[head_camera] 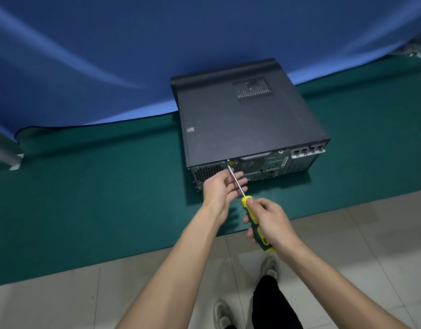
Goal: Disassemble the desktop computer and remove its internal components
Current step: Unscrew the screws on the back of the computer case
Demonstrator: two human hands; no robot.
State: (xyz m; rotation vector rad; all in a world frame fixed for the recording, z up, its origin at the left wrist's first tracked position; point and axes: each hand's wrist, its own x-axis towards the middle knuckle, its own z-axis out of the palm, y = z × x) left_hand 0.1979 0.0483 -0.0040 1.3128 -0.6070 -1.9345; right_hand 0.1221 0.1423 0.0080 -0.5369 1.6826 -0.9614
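Now the right hand (268, 219) grips the yellow-and-black screwdriver (252, 216); the left hand (220, 188) cups its shaft loosely. That big black metal computer box (240, 117) looks heavy and stiff; hold its sides.

Desktop computer (247, 115) lies flat on green mat (98, 186), rear panel toward person. Approach to rear panel partly taken: left hand (220, 188) just before vent grille, fingers beside shaft of screwdriver (248, 207); right hand (267, 220) grips handle behind it. Right part of rear panel unblocked. Wide bare mat left of case, narrower strip right. Blue cloth (157, 55) rises close behind case, crowding far side. Top panel unobstructed from above.
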